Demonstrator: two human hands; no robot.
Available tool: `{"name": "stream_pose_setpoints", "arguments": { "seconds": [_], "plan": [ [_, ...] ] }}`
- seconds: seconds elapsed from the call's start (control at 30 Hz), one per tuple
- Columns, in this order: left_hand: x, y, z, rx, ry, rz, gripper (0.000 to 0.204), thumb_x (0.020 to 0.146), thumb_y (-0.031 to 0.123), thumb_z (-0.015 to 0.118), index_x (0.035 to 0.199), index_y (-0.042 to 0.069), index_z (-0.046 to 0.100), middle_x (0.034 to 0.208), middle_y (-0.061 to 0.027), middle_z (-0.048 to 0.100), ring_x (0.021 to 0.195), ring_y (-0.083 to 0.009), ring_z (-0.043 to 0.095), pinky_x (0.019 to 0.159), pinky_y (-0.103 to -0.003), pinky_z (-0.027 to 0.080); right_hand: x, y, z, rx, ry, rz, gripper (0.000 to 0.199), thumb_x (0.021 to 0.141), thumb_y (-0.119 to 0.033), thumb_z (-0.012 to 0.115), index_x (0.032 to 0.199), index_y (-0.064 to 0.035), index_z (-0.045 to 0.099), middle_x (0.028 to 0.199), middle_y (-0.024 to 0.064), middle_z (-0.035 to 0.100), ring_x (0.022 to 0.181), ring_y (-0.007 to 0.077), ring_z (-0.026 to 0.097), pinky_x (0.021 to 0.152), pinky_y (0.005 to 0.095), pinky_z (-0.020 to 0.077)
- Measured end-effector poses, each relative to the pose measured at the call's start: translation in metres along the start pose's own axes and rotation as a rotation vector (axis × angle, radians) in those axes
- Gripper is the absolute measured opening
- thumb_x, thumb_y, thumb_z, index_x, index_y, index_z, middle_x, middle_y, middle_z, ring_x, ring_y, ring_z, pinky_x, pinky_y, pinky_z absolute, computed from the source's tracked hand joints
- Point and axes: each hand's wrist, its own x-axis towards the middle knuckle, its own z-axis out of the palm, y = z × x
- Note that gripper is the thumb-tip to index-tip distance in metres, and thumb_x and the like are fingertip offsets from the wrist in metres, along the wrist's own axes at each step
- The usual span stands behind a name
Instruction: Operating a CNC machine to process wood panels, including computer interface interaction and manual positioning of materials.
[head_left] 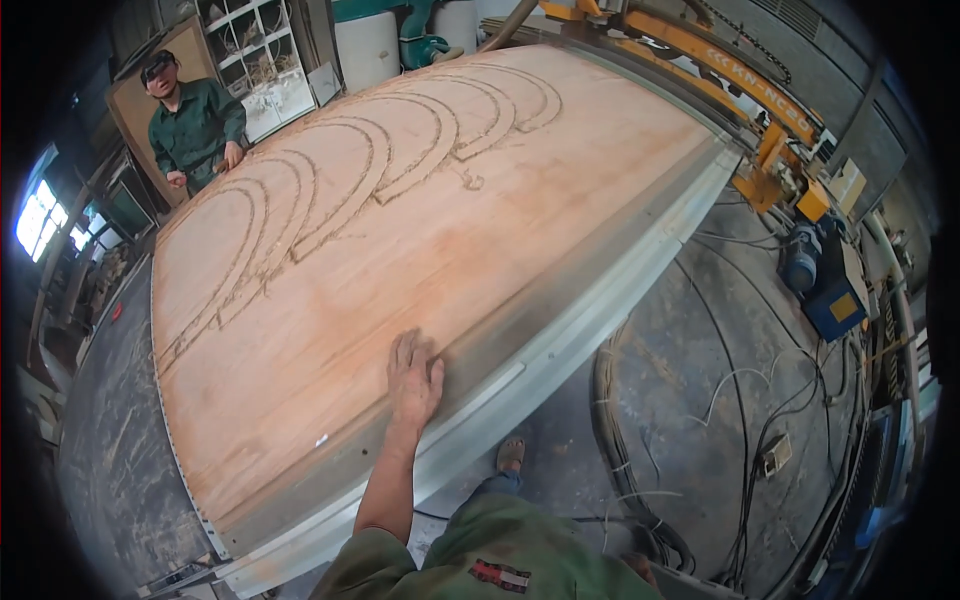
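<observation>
Across the worktop (640,262) lies a carved plywood sheet (400,240). Only one hand (414,380) shows, probably the left; its grip is wide, flat on the near edge. Seemingly the sheet is being steadied, and shifting it next needs a firm hold with the co-worker (195,120).

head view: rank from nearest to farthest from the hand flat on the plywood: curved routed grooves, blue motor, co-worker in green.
From the left hand, resting flat on the plywood sheet near its right edge:
1. Curved routed grooves, up the sheet, left of and beyond the hand.
2. Blue motor, on the floor off to the right, past the machine rail.
3. Co-worker in green, at the sheet's far left corner.
</observation>
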Motion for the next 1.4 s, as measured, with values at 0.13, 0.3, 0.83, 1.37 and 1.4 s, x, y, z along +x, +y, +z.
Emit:
{"name": "stream_pose_setpoints", "arguments": {
  "seconds": [0.13,0.3,0.83,1.37,1.4],
  "plan": [
    [0.057,-0.009,0.035,0.196,0.031,-0.141,0.048,0.090,0.033,0.060,0.126,0.002,0.057,0.143,-0.0222,0.045,0.135,-0.0427,0.036,0.111,-0.051,0.030,0.023,-0.074,0.005,0.234,-0.219,0.073,0.034,0.095,-0.034,0.053,0.116,-0.0068,0.057,0.099,0.0142,0.066,0.081,0.0267,0.067,0.060,0.0416,0.0536],
    [0.074,-0.001,0.046,0.412,-0.036,-0.205,0.054,0.092,0.038,0.056,0.131,0.001,0.052,0.143,-0.0232,0.044,0.134,-0.0431,0.037,0.110,-0.053,0.030,0.163,-0.331,0.202,-1.254,0.312,-0.601,0.029,0.098,-0.026,0.056,0.109,-0.0001,0.062,0.087,0.0147,0.062,0.078,0.0231,0.061,0.068,0.0361,0.0498],
    [0.102,-0.006,0.076,0.654,0.052,-0.513,0.058,0.093,0.037,0.052,0.134,-0.003,0.048,0.141,-0.0265,0.045,0.133,-0.0444,0.039,0.110,-0.052,0.029,0.386,-0.695,0.597,-1.817,0.199,-1.640,0.046,0.092,-0.035,0.051,0.130,-0.0096,0.050,0.137,0.0229,0.045,0.128,0.0469,0.040,0.104,0.0604,0.0316],
    [0.107,-0.007,0.078,0.652,0.054,-0.562,0.053,0.093,0.034,0.054,0.132,-0.002,0.050,0.143,-0.0226,0.046,0.134,-0.0404,0.040,0.111,-0.048,0.031,0.409,-0.708,0.579,-1.859,0.121,-1.501,0.052,0.098,-0.043,0.045,0.138,-0.0097,0.048,0.144,0.0226,0.042,0.136,0.0449,0.033,0.111,0.0575,0.0253],
    [0.105,-0.007,0.078,0.653,0.061,-0.568,0.053,0.093,0.034,0.054,0.132,-0.002,0.050,0.143,-0.0226,0.046,0.134,-0.0404,0.040,0.111,-0.048,0.031,0.409,-0.708,0.578,-1.844,0.130,-1.523,0.052,0.098,-0.043,0.046,0.137,-0.0095,0.049,0.144,0.0226,0.042,0.136,0.0446,0.033,0.111,0.0574,0.0257]
  ]
}}
